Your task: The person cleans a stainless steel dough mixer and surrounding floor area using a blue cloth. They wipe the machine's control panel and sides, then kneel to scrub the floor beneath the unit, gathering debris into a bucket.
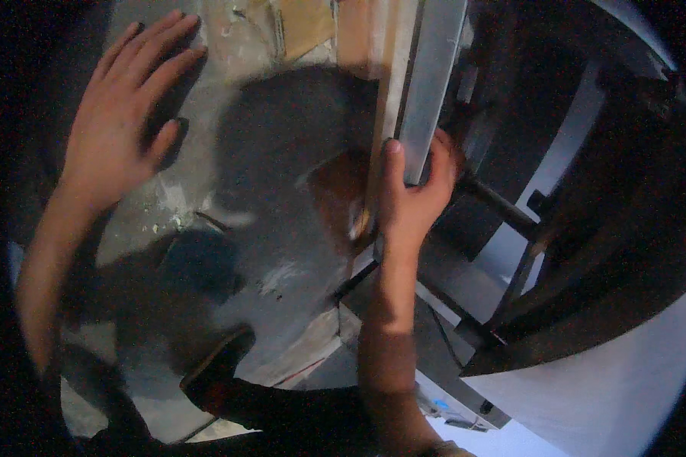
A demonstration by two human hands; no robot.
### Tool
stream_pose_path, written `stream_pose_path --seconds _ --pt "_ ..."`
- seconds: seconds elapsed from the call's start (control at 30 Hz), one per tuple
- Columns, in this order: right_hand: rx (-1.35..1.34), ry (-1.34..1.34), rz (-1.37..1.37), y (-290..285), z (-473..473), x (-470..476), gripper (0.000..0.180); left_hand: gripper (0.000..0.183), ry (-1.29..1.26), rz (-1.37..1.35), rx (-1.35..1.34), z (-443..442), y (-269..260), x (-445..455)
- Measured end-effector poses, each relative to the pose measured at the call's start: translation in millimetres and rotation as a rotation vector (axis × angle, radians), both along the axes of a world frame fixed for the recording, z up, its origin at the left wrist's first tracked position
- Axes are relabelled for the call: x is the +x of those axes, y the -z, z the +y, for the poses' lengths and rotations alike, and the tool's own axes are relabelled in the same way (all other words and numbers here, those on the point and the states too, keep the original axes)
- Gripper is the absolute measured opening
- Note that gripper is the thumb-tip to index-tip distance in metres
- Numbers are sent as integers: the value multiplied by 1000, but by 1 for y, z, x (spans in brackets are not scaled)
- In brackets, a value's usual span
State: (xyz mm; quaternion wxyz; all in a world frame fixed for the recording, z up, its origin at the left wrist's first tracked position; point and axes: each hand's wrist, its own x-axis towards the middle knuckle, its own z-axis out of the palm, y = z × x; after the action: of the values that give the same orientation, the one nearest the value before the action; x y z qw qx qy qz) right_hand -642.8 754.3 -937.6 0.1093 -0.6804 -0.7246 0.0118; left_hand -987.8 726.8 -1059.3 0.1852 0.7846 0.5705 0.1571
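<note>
My right hand (416, 194) grips the lower end of a long grey metal bar (434, 74). The thumb lies on its left side and the fingers curl round the right side. A narrow, pale wood-coloured strip (390, 80) runs alongside the bar, close to the thumb. At the upper left, my left hand (117, 111) is spread, palm down, with nothing in it. Beneath it is a worn grey floor (200, 143); whether the hand touches anything there I cannot tell. The bar's far end runs out of the top of the view.
Right of the bar stands a dark frame with metal rods (509, 211). A brown piece (337, 194) lies in shadow left of my right wrist. Pale debris (174, 203) litters the floor. A dark shoe (220, 354) shows below, and a tan board (306, 25) at the top.
</note>
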Motion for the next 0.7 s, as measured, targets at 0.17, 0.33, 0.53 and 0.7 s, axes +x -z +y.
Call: stream_pose_path --seconds 0.17,0.33,0.53,0.7 --pt "18 27 4 -11 3 1 45 77 -4 -88 13 10 -2 7" --pt "34 28 -14 -12 3 -3 45 76 -5 -97 -5 11 -8 4" --pt "0 167 271 -14 -3 1 46 77 18 -97 -17 10 -15 -6" --pt "162 179 978 -7 -6 51 48 77 40 -159 1 8 -10 5"
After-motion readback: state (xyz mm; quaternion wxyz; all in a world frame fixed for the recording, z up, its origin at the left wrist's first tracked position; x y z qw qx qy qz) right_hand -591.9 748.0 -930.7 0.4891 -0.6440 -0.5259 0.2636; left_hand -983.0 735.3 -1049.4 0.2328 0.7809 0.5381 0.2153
